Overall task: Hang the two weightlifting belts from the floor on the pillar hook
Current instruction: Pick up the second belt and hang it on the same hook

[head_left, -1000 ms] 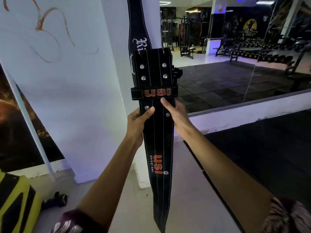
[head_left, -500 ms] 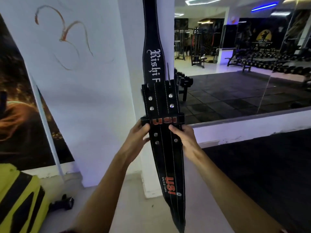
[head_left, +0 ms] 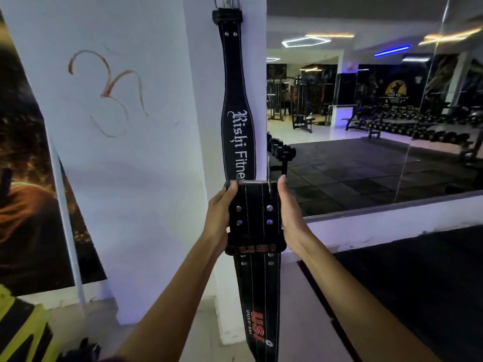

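A black belt with white "Rishi Fitness" lettering (head_left: pixel 236 100) hangs down the white pillar (head_left: pixel 201 105), its metal buckle (head_left: pixel 226 2) at the top edge of the view; the hook itself is hidden. In front of it I hold a second black belt with orange "USI" lettering (head_left: pixel 257 296) upright, with its metal buckle (head_left: pixel 257 182) on top. My left hand (head_left: pixel 220 218) grips the belt's left edge below the buckle. My right hand (head_left: pixel 288 212) grips the right edge. The belt's tail hangs down toward the floor.
A large wall mirror (head_left: pixel 379 113) on the right reflects dumbbell racks and gym machines. A dark poster (head_left: pixel 28 178) leans on the wall at left. A yellow and black object (head_left: pixel 21 330) lies at the lower left. Black rubber flooring (head_left: pixel 418 283) covers the right side.
Both hands slid from the USI loop up to the buckle end and raised the belt. The view tilted up, so the hanging belt's buckle now shows.
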{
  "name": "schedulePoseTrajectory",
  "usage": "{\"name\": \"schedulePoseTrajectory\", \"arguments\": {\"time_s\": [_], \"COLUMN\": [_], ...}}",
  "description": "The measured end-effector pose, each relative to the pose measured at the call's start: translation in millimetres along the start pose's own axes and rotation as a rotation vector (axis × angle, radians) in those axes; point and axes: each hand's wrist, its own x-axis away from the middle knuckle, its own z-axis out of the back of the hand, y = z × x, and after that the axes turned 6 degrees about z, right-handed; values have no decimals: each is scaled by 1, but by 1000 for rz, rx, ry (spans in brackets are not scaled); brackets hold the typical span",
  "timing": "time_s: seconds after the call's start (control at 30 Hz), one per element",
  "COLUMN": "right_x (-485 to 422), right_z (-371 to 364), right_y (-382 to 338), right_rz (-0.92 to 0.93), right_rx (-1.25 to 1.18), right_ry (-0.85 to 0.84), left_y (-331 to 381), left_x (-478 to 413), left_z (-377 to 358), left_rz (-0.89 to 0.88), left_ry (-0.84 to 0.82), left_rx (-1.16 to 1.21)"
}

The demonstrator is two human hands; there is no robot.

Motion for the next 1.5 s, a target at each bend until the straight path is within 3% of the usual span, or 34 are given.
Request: {"name": "schedulePoseTrajectory", "arguments": {"time_s": [0.23, 0.43, 0.63, 0.73, 0.83, 0.9, 1.03, 1.13, 1.23, 1.37, 1.5], "right_x": [-9, -17, -19, -23, -28, -32, -40, -54, -73, -104, -182], "right_z": [-14, -21, -33, -29, -25, -25, -32, -24, -8, -6, -44], "right_y": [-4, -4, 2, 0, -3, -2, -1, -12, -24, -39, -80], "right_rz": [262, 128, 115, 133, 98, 86, 35, -150, -252, -25, 558], "right_rx": [-45, -82, -107, -103, -120, -110, 2, 127, 10, -10, 243], "right_ry": [113, 252, 262, 265, 261, 257, 239, 236, 64, -139, 84], "left_y": [12, 22, 28, 26, 22, 15, -1, -2, 0, 23, 101], "left_x": [-10, -27, -34, -36, -30, -28, -37, -46, -71, -120, -183], "left_z": [-4, 10, 13, 23, 27, 18, -5, -20, -27, -25, -22], "left_rz": [-141, 140, 251, 305, 246, 97, -314, -396, -428, -473, -706], "left_ry": [59, -70, 4, -111, -168, -34, 471, 577, 611, 648, 610], "left_rx": [69, 59, 84, 6, -10, -20, -240, -282, -358, -365, -340]}}
